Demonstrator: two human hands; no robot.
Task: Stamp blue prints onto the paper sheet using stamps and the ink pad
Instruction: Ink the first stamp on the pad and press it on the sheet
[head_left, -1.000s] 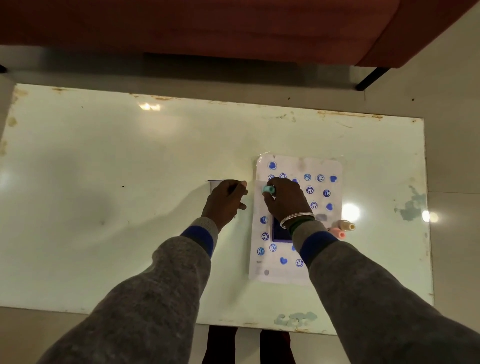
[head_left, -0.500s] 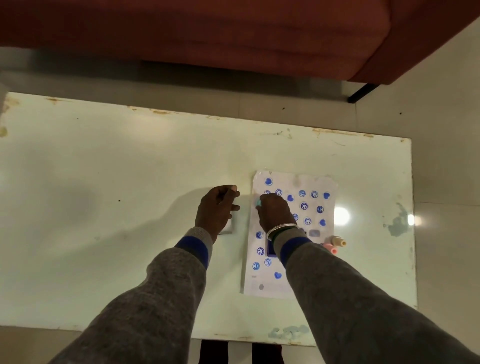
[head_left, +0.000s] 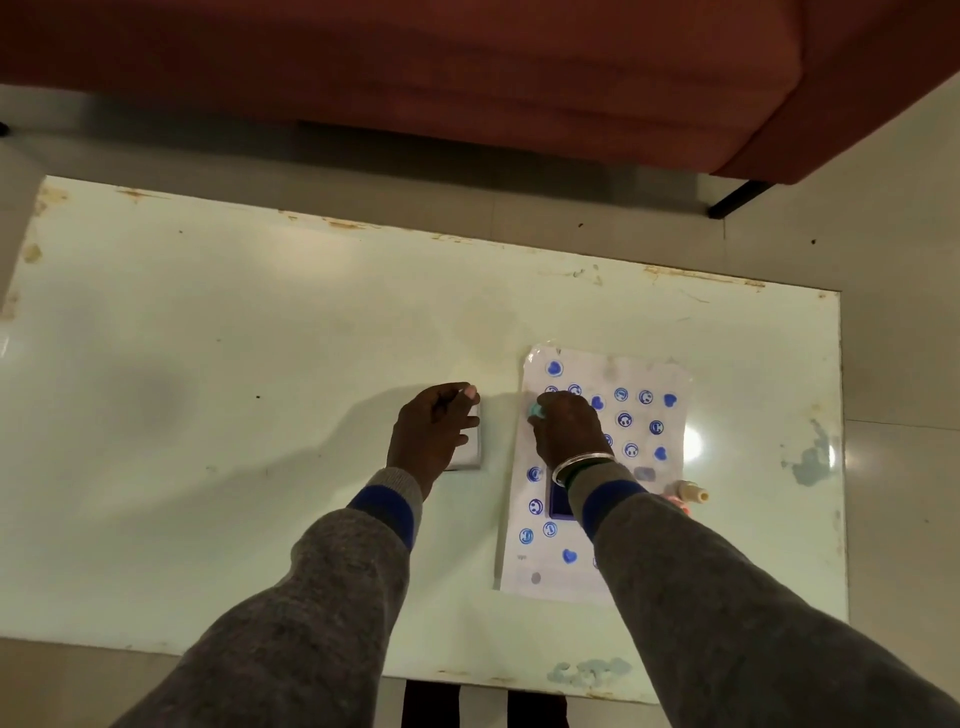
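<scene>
Teal stamp (head_left: 536, 412), pinched in the right hand (head_left: 569, 431), stands at the left margin of the paper sheet (head_left: 670, 421). For re-inking, the ink pad (head_left: 560, 503) lies on the sheet just behind that hand, under its wrist, towards the person. The left hand (head_left: 428, 436) covers a pale box (head_left: 474, 451) on the bench (head_left: 260, 364); whether it grips the box I cannot tell.

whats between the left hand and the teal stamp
Head view: only a bare strip of table and the paper sheet's left margin, between the left hand's white box and the teal stamp.
</scene>
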